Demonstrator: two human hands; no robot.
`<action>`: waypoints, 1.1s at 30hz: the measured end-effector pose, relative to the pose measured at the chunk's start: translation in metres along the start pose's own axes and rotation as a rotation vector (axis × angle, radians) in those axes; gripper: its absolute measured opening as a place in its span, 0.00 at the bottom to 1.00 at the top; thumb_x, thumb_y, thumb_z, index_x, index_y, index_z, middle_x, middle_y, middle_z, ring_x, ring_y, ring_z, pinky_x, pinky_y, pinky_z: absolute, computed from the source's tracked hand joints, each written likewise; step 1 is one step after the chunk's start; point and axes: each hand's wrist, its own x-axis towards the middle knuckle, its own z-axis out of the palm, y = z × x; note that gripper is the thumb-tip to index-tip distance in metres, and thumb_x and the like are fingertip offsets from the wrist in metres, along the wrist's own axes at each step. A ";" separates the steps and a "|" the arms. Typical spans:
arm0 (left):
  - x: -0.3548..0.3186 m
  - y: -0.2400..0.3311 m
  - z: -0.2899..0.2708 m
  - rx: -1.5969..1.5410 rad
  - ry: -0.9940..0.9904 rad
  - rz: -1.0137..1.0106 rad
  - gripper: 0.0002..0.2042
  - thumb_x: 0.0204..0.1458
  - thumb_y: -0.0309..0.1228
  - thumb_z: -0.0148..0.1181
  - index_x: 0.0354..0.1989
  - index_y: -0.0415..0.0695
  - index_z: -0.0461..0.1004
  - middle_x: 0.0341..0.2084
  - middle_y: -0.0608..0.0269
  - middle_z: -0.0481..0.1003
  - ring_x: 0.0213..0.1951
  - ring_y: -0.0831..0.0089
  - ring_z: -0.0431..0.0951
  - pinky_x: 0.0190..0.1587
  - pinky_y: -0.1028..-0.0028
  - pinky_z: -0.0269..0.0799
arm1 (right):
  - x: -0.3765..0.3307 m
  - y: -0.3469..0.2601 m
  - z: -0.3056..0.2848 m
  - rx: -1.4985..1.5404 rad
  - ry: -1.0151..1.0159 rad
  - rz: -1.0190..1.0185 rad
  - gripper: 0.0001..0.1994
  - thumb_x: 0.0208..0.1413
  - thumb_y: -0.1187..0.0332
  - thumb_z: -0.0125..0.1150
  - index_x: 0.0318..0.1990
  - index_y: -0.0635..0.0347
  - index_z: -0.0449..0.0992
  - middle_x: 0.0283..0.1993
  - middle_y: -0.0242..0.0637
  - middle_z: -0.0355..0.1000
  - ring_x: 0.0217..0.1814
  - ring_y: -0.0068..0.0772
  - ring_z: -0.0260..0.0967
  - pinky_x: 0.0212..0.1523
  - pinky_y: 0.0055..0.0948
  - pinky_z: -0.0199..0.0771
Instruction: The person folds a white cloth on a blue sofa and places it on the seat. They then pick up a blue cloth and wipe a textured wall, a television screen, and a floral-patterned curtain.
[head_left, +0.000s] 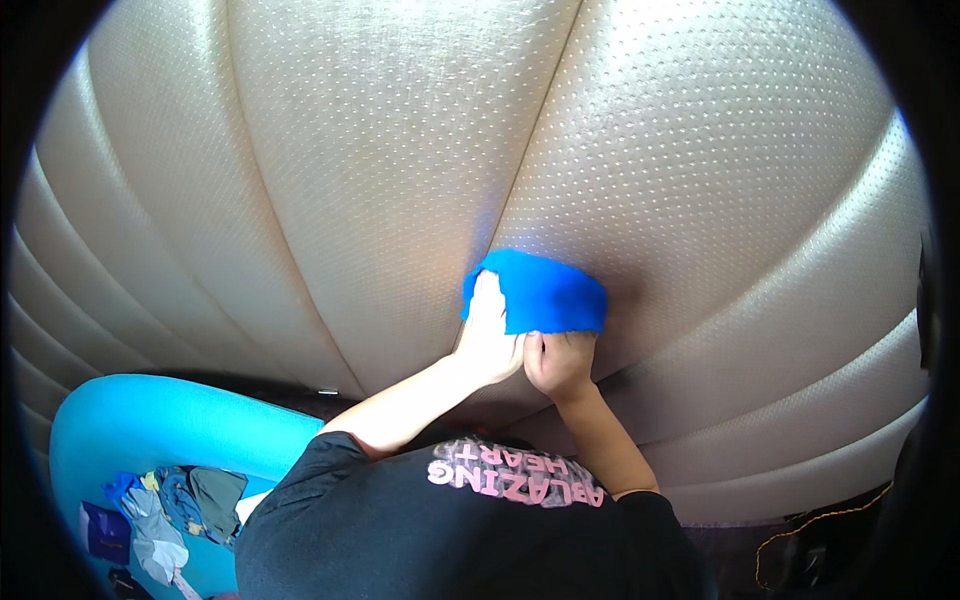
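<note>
On my feed the wearer has on a black T-shirt (450, 550), plain across the shoulders and lower front as far as I can see. I make out 1 print on the chest: pink block lettering (515, 475) in 2 rows, with a pale, patchy tint around the characters, appearing upside down from where I look. The 2 sleeves are short and black like the rest. I see the left sleeve (318, 470) creased near its edge, and the right sleeve (655, 520) ending in a neat, slightly curved hem. Below them the left forearm (405, 402) and right forearm (607, 430) are bare, as are the visible parts of the left hand (490, 335) and right hand (562, 365). Toward the lower edge the fabric darkens, so I lose its detail there.
</note>
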 end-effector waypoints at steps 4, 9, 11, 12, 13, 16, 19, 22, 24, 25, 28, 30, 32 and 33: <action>-0.015 0.031 0.022 -0.013 -0.026 -0.240 0.28 0.57 0.33 0.50 0.66 0.36 0.57 0.65 0.32 0.52 0.66 0.33 0.50 0.68 0.43 0.42 | 0.005 0.000 -0.006 0.111 -0.044 0.028 0.17 0.47 0.72 0.59 0.47 0.61 0.78 0.48 0.48 0.74 0.50 0.54 0.71 0.55 0.50 0.66; -0.056 0.038 0.016 -0.263 -0.079 -0.069 0.23 0.59 0.32 0.44 0.63 0.39 0.59 0.60 0.40 0.61 0.63 0.44 0.59 0.66 0.50 0.52 | 0.030 -0.027 -0.015 0.494 -0.276 -0.160 0.15 0.47 0.65 0.59 0.44 0.51 0.80 0.45 0.39 0.76 0.47 0.47 0.73 0.49 0.50 0.71; -0.051 0.026 -0.002 -0.212 -0.133 0.004 0.23 0.58 0.32 0.45 0.62 0.39 0.60 0.59 0.40 0.62 0.61 0.44 0.61 0.64 0.50 0.53 | 0.031 -0.035 -0.017 0.487 -0.418 -0.232 0.15 0.48 0.62 0.57 0.45 0.46 0.81 0.40 0.36 0.77 0.44 0.44 0.75 0.46 0.50 0.73; -0.043 0.021 -0.010 -0.160 -0.145 0.045 0.23 0.57 0.32 0.46 0.61 0.39 0.61 0.59 0.41 0.63 0.61 0.44 0.61 0.63 0.50 0.54 | 0.028 -0.034 -0.019 0.397 -0.497 -0.264 0.15 0.49 0.61 0.57 0.46 0.43 0.81 0.36 0.35 0.78 0.41 0.42 0.76 0.43 0.50 0.73; -0.032 0.015 -0.016 -0.090 -0.145 0.083 0.23 0.56 0.32 0.47 0.61 0.39 0.62 0.58 0.41 0.64 0.60 0.44 0.62 0.62 0.50 0.55 | 0.025 -0.034 -0.020 0.309 -0.575 -0.300 0.16 0.50 0.59 0.56 0.47 0.41 0.81 0.33 0.33 0.78 0.39 0.41 0.76 0.41 0.50 0.74; 0.015 -0.003 -0.058 0.234 -0.081 0.165 0.22 0.54 0.32 0.49 0.59 0.39 0.64 0.56 0.42 0.65 0.58 0.45 0.64 0.60 0.50 0.58 | 0.040 -0.044 -0.005 0.150 -0.614 -0.202 0.18 0.55 0.61 0.52 0.53 0.44 0.77 0.47 0.35 0.75 0.50 0.37 0.72 0.51 0.46 0.68; 0.048 -0.012 -0.055 0.361 0.007 0.241 0.22 0.52 0.33 0.51 0.57 0.40 0.67 0.55 0.43 0.67 0.56 0.45 0.66 0.58 0.50 0.60 | 0.033 -0.039 -0.007 0.309 -0.344 -0.186 0.21 0.53 0.70 0.55 0.56 0.50 0.76 0.62 0.42 0.66 0.62 0.42 0.64 0.59 0.48 0.62; 0.049 -0.018 -0.039 0.460 0.145 0.324 0.22 0.50 0.33 0.53 0.55 0.40 0.69 0.53 0.44 0.69 0.54 0.45 0.68 0.55 0.50 0.63 | 0.009 -0.041 -0.001 0.431 -0.262 -0.109 0.22 0.48 0.73 0.56 0.54 0.54 0.77 0.63 0.48 0.64 0.68 0.47 0.59 0.68 0.53 0.53; 0.052 -0.024 -0.043 0.517 0.227 0.362 0.22 0.49 0.33 0.54 0.54 0.40 0.71 0.52 0.45 0.70 0.52 0.45 0.70 0.54 0.49 0.64 | 0.012 -0.043 -0.002 0.418 -0.259 -0.148 0.22 0.48 0.73 0.56 0.54 0.54 0.77 0.63 0.48 0.64 0.68 0.48 0.59 0.68 0.53 0.54; 0.056 -0.026 -0.049 0.541 0.267 0.376 0.22 0.49 0.33 0.55 0.53 0.40 0.71 0.51 0.46 0.71 0.52 0.45 0.71 0.53 0.49 0.65 | 0.014 -0.043 -0.004 0.411 -0.256 -0.167 0.22 0.48 0.73 0.57 0.54 0.54 0.77 0.63 0.48 0.64 0.68 0.48 0.59 0.68 0.53 0.54; 0.092 -0.028 -0.079 0.599 0.306 0.382 0.21 0.47 0.34 0.57 0.51 0.40 0.74 0.50 0.47 0.73 0.49 0.45 0.73 0.50 0.49 0.68 | 0.023 -0.042 -0.005 0.361 -0.288 -0.171 0.22 0.48 0.73 0.58 0.53 0.51 0.77 0.63 0.47 0.64 0.67 0.47 0.60 0.68 0.51 0.55; 0.127 -0.015 -0.105 0.590 0.244 0.312 0.21 0.45 0.34 0.59 0.50 0.41 0.75 0.48 0.47 0.74 0.48 0.45 0.74 0.49 0.49 0.69 | 0.027 -0.046 -0.005 0.352 -0.262 -0.134 0.22 0.47 0.73 0.59 0.53 0.50 0.77 0.62 0.45 0.65 0.66 0.45 0.61 0.67 0.49 0.57; 0.149 -0.001 -0.121 0.611 0.204 0.215 0.21 0.44 0.36 0.60 0.49 0.45 0.76 0.49 0.50 0.74 0.52 0.46 0.72 0.53 0.45 0.63 | 0.034 -0.055 -0.002 0.396 -0.224 -0.130 0.21 0.44 0.75 0.60 0.49 0.52 0.79 0.59 0.46 0.66 0.62 0.47 0.64 0.64 0.50 0.61; 0.152 0.000 -0.122 0.685 0.259 0.244 0.21 0.43 0.36 0.60 0.49 0.47 0.77 0.49 0.50 0.74 0.53 0.47 0.71 0.54 0.43 0.62 | 0.038 -0.061 -0.001 0.419 -0.205 -0.133 0.20 0.42 0.76 0.61 0.47 0.53 0.80 0.58 0.47 0.66 0.61 0.48 0.65 0.63 0.50 0.62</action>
